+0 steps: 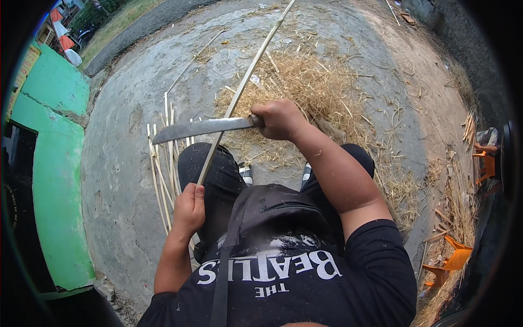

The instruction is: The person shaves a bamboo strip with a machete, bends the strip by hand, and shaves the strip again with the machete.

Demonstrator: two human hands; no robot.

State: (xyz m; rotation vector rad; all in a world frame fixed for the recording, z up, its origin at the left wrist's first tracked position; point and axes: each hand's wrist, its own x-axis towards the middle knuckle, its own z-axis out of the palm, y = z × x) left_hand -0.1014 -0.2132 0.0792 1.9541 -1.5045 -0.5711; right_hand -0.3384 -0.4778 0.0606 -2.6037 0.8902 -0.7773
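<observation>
Outdoor concrete ground (125, 180), grey and cracked, with a green-painted wall (54, 180) along the person's left and a heap of dry straw-like shavings (310, 92) ahead of the knees; orange plastic chairs (449, 261) off to the right.

Item one: long pale bamboo strip (245, 79), running from the lap up and away across the shavings. Left hand (189, 210) clenched around its near end, just above the left knee.

Item two: long-bladed knife (201, 128), blade pointing to the person's left and crossing the strip. Right hand (280, 120) closed on its handle.

Item three: bundle of finished thin strips (163, 158), lying on the ground beside the left leg.

Step judged: shaving or splitting the strip, blade set against it. Next move likely calls for a steady pull along the grain, left grip firm, fingers kept clear of the edge
</observation>
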